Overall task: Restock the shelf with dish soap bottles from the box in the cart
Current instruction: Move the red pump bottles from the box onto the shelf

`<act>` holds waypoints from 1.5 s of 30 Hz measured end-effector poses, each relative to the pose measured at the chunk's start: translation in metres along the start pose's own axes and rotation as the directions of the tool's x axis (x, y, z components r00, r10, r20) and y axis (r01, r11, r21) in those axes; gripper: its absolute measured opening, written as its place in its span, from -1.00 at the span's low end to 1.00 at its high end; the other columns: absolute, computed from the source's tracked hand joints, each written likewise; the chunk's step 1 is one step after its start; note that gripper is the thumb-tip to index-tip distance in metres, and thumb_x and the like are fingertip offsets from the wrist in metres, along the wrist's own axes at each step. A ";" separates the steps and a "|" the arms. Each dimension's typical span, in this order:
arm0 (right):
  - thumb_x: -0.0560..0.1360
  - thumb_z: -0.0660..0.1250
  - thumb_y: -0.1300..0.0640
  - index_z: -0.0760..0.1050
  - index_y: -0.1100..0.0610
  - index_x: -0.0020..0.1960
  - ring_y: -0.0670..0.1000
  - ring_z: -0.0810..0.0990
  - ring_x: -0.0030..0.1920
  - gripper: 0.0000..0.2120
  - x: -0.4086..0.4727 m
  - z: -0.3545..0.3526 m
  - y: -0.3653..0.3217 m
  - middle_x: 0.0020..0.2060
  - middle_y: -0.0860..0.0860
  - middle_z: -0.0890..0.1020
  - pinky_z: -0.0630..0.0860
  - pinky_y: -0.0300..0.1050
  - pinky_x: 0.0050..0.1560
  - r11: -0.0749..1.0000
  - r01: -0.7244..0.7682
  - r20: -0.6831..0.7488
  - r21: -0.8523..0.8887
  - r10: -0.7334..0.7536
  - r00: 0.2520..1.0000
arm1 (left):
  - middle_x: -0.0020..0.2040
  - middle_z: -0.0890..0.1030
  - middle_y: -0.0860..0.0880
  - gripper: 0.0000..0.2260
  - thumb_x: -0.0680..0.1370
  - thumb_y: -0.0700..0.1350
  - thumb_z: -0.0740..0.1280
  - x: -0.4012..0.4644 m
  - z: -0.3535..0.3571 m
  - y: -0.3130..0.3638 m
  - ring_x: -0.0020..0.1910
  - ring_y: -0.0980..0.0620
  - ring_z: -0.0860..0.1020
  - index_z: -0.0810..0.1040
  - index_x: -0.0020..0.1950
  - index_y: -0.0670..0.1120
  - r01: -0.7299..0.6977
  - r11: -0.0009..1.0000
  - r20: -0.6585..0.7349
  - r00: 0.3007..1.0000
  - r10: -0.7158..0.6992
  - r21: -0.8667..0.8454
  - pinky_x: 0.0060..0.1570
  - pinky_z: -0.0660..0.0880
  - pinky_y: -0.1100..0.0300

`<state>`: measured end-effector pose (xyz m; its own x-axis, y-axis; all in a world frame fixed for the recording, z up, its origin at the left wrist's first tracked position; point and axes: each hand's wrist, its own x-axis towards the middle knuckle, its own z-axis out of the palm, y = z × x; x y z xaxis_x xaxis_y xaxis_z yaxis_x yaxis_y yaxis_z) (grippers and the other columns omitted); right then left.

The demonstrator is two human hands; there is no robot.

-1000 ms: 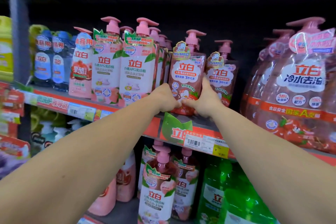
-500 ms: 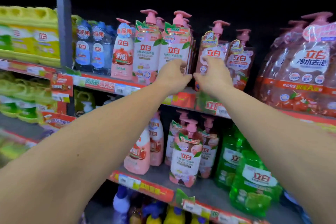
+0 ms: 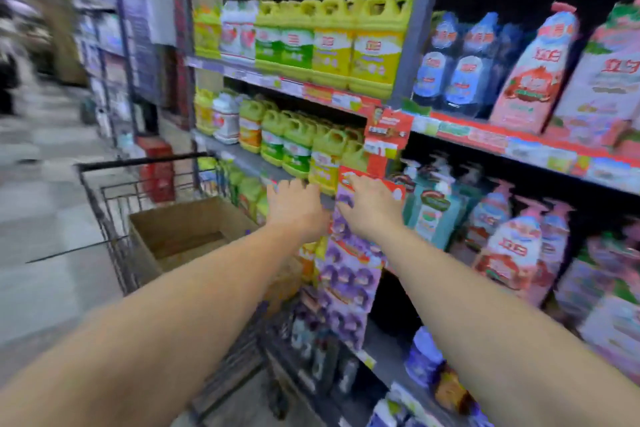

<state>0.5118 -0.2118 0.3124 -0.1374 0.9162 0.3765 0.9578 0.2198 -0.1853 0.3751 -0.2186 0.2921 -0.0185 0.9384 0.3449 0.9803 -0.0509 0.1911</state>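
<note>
While outstretched, left hand, right hand empty.

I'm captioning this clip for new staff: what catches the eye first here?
Two bare forearms reach forward, the left hand and right hand empty in front of the shelving. Yellow jugs crowd the upper shelf at centre, with pink pump bottles lower right. At left a wire cart holds an open cardboard box.

Open cardboard box in cart
</note>
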 end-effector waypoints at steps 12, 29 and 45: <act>0.53 0.29 -0.12 0.28 0.04 0.48 0.11 0.36 0.41 -0.43 0.076 0.217 -0.112 0.42 0.02 0.39 0.39 0.01 0.33 0.973 0.103 0.335 0.206 -0.169 0.927 | 0.36 0.42 -0.12 -0.47 0.52 0.23 0.27 0.016 0.092 -0.206 0.37 -0.17 0.34 0.38 0.41 -0.02 0.365 0.927 0.199 0.906 -0.374 0.083 0.36 0.26 -0.09; 0.51 0.37 0.02 0.28 0.07 0.46 0.16 0.44 0.32 -0.43 0.195 0.478 -0.086 0.33 0.12 0.46 0.39 -0.05 0.25 0.972 -0.052 0.768 0.231 -0.149 0.623 | 0.30 0.49 -0.17 -0.13 0.32 0.12 0.49 0.077 0.357 -0.290 0.25 -0.17 0.51 0.17 0.54 0.00 0.986 0.124 0.702 0.164 -0.693 -0.108 0.24 0.46 0.12; 0.54 0.33 -0.05 0.15 0.08 0.54 0.15 0.33 0.44 -0.35 0.152 0.605 -0.149 0.48 0.08 0.29 0.34 0.03 0.38 0.952 0.004 0.907 0.308 -0.294 0.302 | 0.38 0.39 -0.17 0.02 0.25 -0.05 0.64 0.040 0.446 -0.292 0.36 -0.19 0.41 0.08 0.52 -0.10 0.781 -0.624 0.734 -0.412 -0.540 -0.021 0.37 0.38 -0.07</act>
<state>0.1960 0.0973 -0.1518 -0.5524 0.5161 -0.6546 0.8331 0.3161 -0.4539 0.1765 -0.0138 -0.1601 -0.3772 -0.1080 -0.9198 -0.6304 0.7575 0.1697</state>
